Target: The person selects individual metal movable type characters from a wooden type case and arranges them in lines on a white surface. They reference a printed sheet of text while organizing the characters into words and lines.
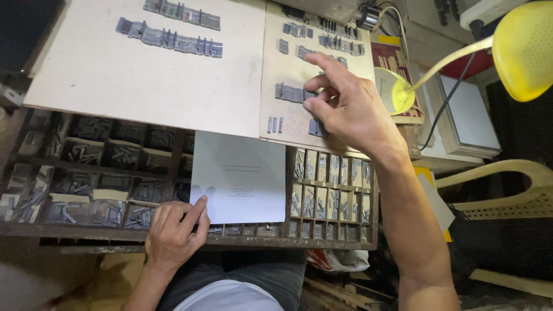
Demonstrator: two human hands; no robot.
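Observation:
My left hand point(173, 230) rests on the front rail of a wooden type case point(173, 242), its thumb and forefinger touching the lower left corner of a white printed card point(239, 173) that lies over the compartments. My right hand point(345, 106) reaches over a small beige board point(288, 124), fingers curled above short rows of grey metal type point(291, 92). Its fingertips are near the type, and I cannot tell whether they pinch a piece. More type rows point(170, 39) lie on a larger pale board point(115, 80) to the left.
The type case compartments point(331, 196) hold several small metal sorts. A yellow desk lamp point(524, 49) hangs at the upper right above stacked white paper point(469, 115). A wicker chair point(512, 196) stands at the right. My lap is below the case.

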